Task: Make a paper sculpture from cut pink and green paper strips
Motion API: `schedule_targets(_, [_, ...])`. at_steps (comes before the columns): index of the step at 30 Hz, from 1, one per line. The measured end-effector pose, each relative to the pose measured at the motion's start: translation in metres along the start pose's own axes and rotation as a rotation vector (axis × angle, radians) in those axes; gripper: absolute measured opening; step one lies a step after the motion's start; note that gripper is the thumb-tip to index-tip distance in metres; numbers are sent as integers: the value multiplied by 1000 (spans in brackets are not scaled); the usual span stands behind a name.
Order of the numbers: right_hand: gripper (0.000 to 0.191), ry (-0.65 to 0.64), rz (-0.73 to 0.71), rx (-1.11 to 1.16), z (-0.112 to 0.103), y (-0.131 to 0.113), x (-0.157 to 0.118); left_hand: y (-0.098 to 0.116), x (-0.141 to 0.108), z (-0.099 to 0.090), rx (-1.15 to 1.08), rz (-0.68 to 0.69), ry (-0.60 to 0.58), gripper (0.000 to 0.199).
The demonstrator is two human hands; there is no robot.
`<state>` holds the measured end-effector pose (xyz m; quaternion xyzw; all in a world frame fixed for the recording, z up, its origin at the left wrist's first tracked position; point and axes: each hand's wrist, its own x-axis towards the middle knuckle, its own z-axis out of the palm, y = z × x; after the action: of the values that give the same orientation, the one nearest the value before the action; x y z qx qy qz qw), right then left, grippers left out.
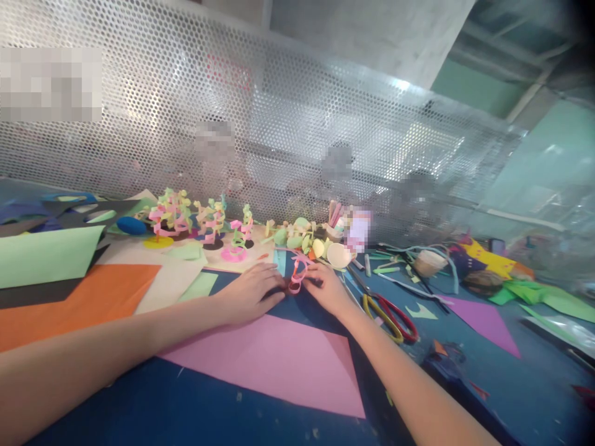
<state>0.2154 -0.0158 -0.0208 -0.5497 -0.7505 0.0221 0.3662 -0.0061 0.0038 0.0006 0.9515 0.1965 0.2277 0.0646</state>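
A pink curled paper strip (295, 282) stands in loops between my two hands, with a bit of orange along it. My right hand (328, 288) pinches the strip from the right with thumb and fingers. From the left, my left hand (253, 291) has its fingers bent in and closed at a small reddish-brown piece (289, 286) at the strip's foot; the fingertips partly hide it. Below both hands a pink paper sheet (288, 362) lies flat on the blue table (195, 412). Several curled paper figures (212, 226) on round bases stand beyond my left hand.
Scissors (395, 319) with yellow and red handles lie right of my right forearm. Orange paper (79, 288) and green paper (46, 254) cover the left side. A purple sheet (486, 322) and a paper cup (428, 263) are at the right. A perforated metal screen (279, 124) rises behind.
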Motion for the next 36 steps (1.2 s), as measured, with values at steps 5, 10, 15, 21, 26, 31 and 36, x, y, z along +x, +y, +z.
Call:
schedule_targets(5, [21, -13, -16, -26, 2, 1, 0, -12, -3, 13, 77, -51, 17, 36])
schedule_targets(10, [20, -6, -18, -48, 4, 3, 1, -13, -5, 13, 108, -90, 32, 39])
schedule_targets(15, [20, -7, -34, -63, 4, 0, 1, -3, -3, 3, 35, -10, 63, 25])
schedule_targets(21, [19, 3, -29, -86, 4, -3, -1, -2, -5, 2, 25, -54, 71, 27])
schedule_targets(26, [20, 8, -23, -108, 4, -2, -1, -1, -4, 1, 28, -32, 51, 29])
schedule_targets(31, [19, 22, -15, -129, 5, -2, -1, -1, -4, 1, 13, -9, 33, 31])
schedule_targets(36, [19, 30, -15, -139, 6, -1, -2, -2, -4, 3, 18, -24, -3, 33])
